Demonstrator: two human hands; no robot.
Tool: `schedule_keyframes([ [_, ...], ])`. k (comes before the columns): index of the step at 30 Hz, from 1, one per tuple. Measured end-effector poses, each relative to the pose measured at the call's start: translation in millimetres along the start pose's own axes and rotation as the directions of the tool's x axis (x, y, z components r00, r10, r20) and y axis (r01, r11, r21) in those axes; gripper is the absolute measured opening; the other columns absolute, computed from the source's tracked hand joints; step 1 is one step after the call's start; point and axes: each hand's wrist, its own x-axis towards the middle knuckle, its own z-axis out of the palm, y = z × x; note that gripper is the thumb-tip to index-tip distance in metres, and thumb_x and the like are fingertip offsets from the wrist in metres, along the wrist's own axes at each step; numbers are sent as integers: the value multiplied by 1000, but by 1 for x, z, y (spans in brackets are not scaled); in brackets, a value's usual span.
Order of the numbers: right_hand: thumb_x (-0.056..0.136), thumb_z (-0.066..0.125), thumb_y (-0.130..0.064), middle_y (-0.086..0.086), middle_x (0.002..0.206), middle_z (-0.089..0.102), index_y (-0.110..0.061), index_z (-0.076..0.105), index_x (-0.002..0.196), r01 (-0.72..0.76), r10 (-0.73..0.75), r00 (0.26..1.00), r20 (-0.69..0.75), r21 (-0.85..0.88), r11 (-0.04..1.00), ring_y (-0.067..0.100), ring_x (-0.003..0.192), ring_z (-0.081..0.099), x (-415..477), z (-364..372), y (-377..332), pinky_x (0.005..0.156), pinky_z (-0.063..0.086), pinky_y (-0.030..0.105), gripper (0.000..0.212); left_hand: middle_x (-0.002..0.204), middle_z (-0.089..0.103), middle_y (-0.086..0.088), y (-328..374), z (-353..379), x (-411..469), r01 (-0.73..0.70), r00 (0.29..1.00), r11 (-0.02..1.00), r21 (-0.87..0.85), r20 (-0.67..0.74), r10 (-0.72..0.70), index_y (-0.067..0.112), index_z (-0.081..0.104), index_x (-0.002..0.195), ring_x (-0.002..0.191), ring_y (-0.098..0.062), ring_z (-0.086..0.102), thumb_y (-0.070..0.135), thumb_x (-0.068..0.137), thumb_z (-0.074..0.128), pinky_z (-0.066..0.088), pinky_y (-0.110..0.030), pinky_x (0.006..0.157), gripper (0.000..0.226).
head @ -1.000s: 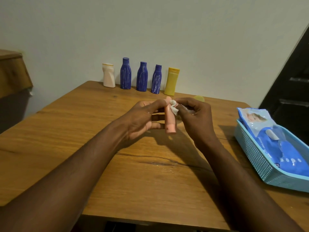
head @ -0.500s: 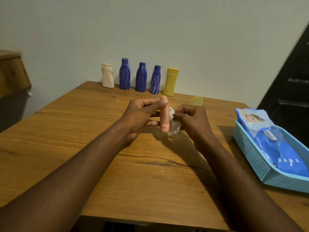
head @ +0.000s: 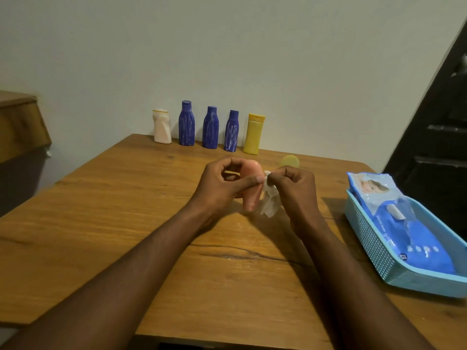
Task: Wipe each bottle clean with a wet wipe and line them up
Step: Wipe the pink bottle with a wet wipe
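My left hand (head: 222, 188) grips a small pink bottle (head: 251, 190) above the middle of the wooden table (head: 126, 210), thumb across its front. My right hand (head: 294, 190) pinches a crumpled white wet wipe (head: 271, 203) against the bottle's right side. Along the back edge stand a white bottle (head: 161, 126), three blue bottles (head: 186, 123) (head: 210, 127) (head: 231, 130) and a yellow bottle (head: 254, 133) in a row. A yellow round thing (head: 289, 160) shows behind my right hand, partly hidden.
A light blue basket (head: 379, 248) at the table's right edge holds a blue pack of wet wipes (head: 414, 233). A brown piece of furniture (head: 20, 122) stands at the left, a dark staircase (head: 434, 137) at the right.
The pink bottle has turned in my left hand. The wipe has slid from near the bottle's top down along its right side and now hangs lower.
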Motion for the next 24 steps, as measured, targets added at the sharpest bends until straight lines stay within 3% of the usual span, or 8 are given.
schedule_keyframes([
  [4,90,66,-18,10,74,68,-9,72,76,-10,6,997,-82,-45,999,28,76,65,1,1,9,65,53,38,17,117,69,12,-3,10,9,-27,998,994,102,-48,32,30,70,119,110,-8,64,27,75,92,64,-45,88,49],
  [10,88,68,-21,0,75,68,-13,72,76,-15,11,959,-284,-12,1000,14,72,61,8,-5,12,63,52,33,15,123,65,11,-12,20,38,-16,986,986,169,-159,43,31,67,121,114,-14,63,32,77,91,64,-46,87,50],
  [14,86,68,-19,-5,67,66,-15,71,71,25,-21,937,-349,6,1000,11,67,57,11,-7,14,64,52,35,16,123,65,9,-22,33,56,0,977,983,186,-208,39,25,67,122,111,-13,62,31,80,90,61,-47,94,48],
  [18,84,68,-17,-3,69,67,-14,72,71,51,-37,913,-407,24,998,21,71,62,15,-10,16,66,54,39,14,123,65,6,-25,43,69,-10,975,982,191,-217,52,21,67,124,113,-16,62,30,80,90,60,-46,95,50],
  [24,82,66,-16,-3,71,69,-15,72,73,73,-39,891,-453,58,996,21,74,64,18,-13,19,67,54,36,11,123,66,7,-33,45,75,-14,977,982,190,-207,54,24,67,122,116,-19,64,31,79,91,62,-45,92,50],
])
